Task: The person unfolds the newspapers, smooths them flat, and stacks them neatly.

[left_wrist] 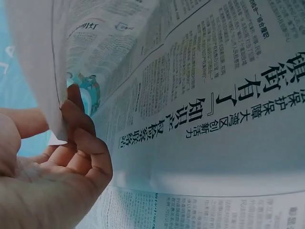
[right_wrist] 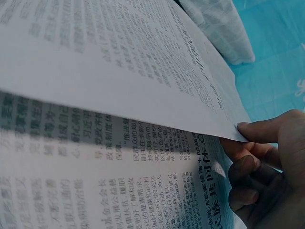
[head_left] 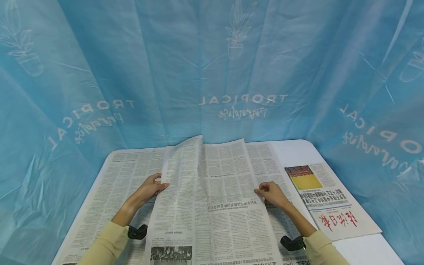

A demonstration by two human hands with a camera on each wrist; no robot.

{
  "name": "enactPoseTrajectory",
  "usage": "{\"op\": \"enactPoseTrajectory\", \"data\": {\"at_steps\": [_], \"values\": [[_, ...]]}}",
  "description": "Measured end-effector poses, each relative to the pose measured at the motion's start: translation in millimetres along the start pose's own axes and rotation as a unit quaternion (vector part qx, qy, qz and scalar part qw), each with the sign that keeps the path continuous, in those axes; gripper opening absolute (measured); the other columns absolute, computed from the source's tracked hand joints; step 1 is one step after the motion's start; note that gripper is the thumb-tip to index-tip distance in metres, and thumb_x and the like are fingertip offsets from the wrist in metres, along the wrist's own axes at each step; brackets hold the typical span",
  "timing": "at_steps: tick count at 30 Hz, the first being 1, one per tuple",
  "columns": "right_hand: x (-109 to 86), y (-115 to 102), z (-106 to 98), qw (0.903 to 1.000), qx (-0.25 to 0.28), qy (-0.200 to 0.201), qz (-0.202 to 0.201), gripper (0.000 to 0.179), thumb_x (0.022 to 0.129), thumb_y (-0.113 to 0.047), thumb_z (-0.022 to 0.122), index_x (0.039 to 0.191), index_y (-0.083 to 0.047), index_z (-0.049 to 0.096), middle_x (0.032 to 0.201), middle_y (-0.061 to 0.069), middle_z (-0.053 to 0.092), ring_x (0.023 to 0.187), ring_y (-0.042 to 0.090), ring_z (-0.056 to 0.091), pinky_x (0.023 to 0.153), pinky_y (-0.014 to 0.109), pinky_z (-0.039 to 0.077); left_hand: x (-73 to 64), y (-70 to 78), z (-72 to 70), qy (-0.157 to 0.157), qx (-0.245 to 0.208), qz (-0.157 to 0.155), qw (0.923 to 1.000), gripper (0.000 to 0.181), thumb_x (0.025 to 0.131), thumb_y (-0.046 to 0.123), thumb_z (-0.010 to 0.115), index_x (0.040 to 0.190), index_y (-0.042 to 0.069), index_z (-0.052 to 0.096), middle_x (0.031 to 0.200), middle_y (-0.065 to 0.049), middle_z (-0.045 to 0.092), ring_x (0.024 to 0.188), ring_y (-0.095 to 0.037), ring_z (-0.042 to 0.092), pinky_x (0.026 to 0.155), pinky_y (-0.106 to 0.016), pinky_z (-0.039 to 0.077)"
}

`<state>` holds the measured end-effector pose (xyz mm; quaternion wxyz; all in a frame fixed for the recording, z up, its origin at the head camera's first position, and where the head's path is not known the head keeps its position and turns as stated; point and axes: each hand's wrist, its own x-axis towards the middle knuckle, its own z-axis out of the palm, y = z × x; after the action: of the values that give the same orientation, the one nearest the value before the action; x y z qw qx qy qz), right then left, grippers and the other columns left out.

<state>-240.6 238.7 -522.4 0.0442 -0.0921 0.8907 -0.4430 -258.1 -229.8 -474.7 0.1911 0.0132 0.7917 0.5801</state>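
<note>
A large newspaper sheet (head_left: 228, 184) is lifted off the pages below and bends up along its middle fold. My left hand (head_left: 150, 189) pinches the sheet's left edge between thumb and fingers; the left wrist view shows the left hand (left_wrist: 62, 148) with the paper's edge between thumb and fingertips. On the opposite edge, my right hand (head_left: 272, 194) pinches the paper. In the right wrist view the right hand (right_wrist: 264, 167) has thumb and index finger on the edge, the other fingers curled beneath. More newspaper pages (head_left: 122, 173) lie spread flat underneath.
A folded newspaper (head_left: 331, 202) with a yellow picture and red characters lies on the white table (head_left: 294, 151) at the right. Blue curtains (head_left: 179, 73) with plant drawings and lettering hang behind and at both sides. Black wrist devices (head_left: 137, 232) sit on both wrists.
</note>
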Motion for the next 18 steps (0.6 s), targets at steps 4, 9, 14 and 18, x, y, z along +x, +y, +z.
{"op": "enactPoseTrajectory", "data": {"at_steps": [4, 9, 14, 18], "values": [[0.4, 1, 0, 0.9999, -0.002, -0.005, 0.011, 0.021, 0.094, -0.02, 0.065, 0.083, -0.002, 0.064, 0.059, 0.0, 0.056, 0.044, 0.007, 0.042, 0.045, 0.025, 0.039, -3.6, -3.0, 0.5, -0.005, -0.005, -0.002, 1.0, 0.072, 0.096, 0.015, 0.063, 0.149, -0.005, 0.019, 0.122, -0.026, 0.057, 0.078, -0.013, 0.052, 0.072, -0.032, 0.045], [0.1, 4, -1, 0.9998, -0.007, -0.008, 0.014, 0.022, 0.095, -0.02, 0.064, 0.08, -0.003, 0.063, 0.056, -0.002, 0.051, 0.044, 0.008, 0.039, 0.045, 0.025, 0.037, -11.1, -7.9, -2.3, -0.003, 0.012, 0.01, 0.9999, 0.068, 0.093, 0.016, 0.067, 0.146, -0.004, 0.028, 0.133, -0.03, 0.052, 0.098, -0.019, 0.063, 0.08, -0.036, 0.052], [-0.8, 9, -2, 0.9997, -0.013, -0.002, 0.022, 0.021, 0.094, -0.019, 0.065, 0.08, -0.004, 0.062, 0.056, -0.001, 0.052, 0.044, 0.01, 0.04, 0.045, 0.026, 0.037, -18.3, -14.0, -7.2, 0.008, 0.052, 0.027, 0.9983, 0.052, 0.093, 0.011, 0.067, 0.134, -0.006, 0.039, 0.113, -0.022, 0.066, 0.089, -0.018, 0.066, 0.074, -0.035, 0.052], [-1.5, 12, -3, 0.9998, -0.014, -0.005, 0.014, 0.022, 0.095, -0.019, 0.065, 0.078, -0.004, 0.062, 0.055, -0.001, 0.051, 0.043, 0.009, 0.039, 0.044, 0.026, 0.036, -22.0, -19.1, -11.5, 0.008, 0.093, 0.044, 0.9947, 0.044, 0.092, 0.003, 0.065, 0.126, -0.011, 0.041, 0.105, -0.022, 0.068, 0.082, -0.016, 0.065, 0.07, -0.034, 0.05]]}}
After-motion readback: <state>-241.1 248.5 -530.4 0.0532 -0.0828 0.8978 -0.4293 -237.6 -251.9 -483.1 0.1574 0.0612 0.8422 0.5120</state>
